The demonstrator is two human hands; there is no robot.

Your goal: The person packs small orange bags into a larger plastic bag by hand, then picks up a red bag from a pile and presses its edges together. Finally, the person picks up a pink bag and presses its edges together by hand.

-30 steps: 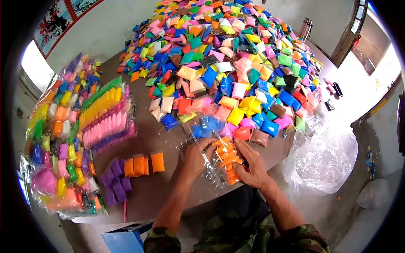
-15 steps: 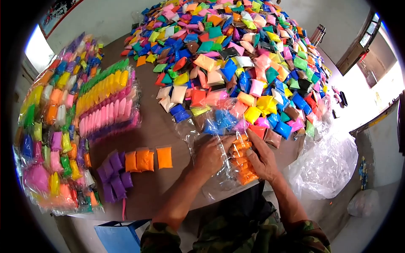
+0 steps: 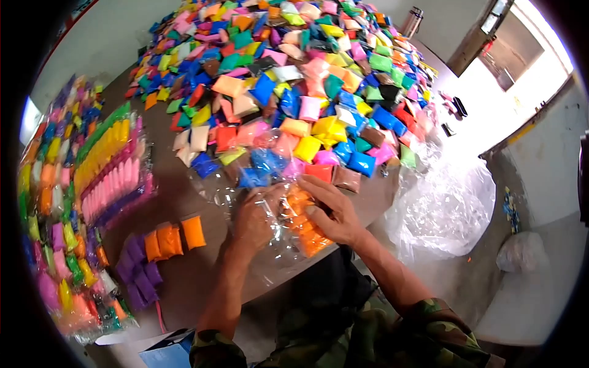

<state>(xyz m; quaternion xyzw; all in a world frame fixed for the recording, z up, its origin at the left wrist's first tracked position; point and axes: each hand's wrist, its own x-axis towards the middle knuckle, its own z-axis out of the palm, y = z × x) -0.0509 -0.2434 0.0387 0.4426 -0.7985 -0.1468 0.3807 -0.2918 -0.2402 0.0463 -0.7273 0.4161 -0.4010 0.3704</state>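
Observation:
A clear plastic bag lies at the table's front edge with a stack of small orange packets inside its right part. My left hand grips the bag's film on the left of the stack, fingers bent and partly hidden by the glossy plastic. My right hand is wrapped over the stack's right side, thumb and fingers pressed on the packets through the film. To the left on the table lie several loose orange packets and a cluster of purple packets.
A big heap of multicoloured packets covers the table's back. Filled clear bags of packets stack up at left. A large crumpled clear plastic sack hangs at the right edge. A flask stands behind.
The view has swung right, so everything appears shifted left. Both hands stay on the bag, and the orange packets within it look more spread and tilted than before.

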